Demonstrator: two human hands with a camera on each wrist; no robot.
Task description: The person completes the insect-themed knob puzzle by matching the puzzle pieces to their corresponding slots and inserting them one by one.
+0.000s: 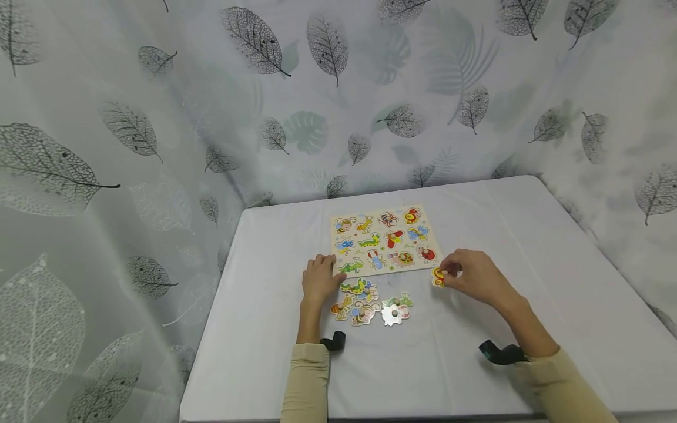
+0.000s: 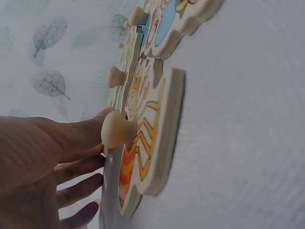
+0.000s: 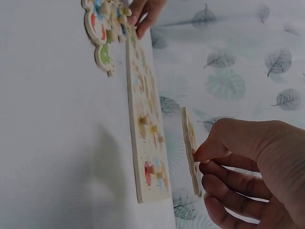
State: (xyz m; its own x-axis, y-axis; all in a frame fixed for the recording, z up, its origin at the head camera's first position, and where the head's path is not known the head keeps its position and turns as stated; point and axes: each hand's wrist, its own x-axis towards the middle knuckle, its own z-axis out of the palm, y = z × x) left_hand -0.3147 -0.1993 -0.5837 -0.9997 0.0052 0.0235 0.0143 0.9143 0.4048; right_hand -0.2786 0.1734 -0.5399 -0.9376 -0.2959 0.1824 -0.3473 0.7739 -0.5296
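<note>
The left arm (image 1: 309,324) reaches nearly straight from near to far. The left hand (image 1: 319,278) has its thumb (image 2: 83,134) stuck out to the right and its fingers (image 2: 81,191) a bit apart. The right arm (image 1: 529,326) slants in from the near right. The right hand (image 1: 474,274) points left, pinching with its thumb and a finger. Tan sleeves (image 1: 307,382) cover both arms.

No legible text, label, brand, number or sign appears on any surface in the head or wrist views.

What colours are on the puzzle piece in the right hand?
The piece is mainly yellow and red; the head view shows it best.
</note>
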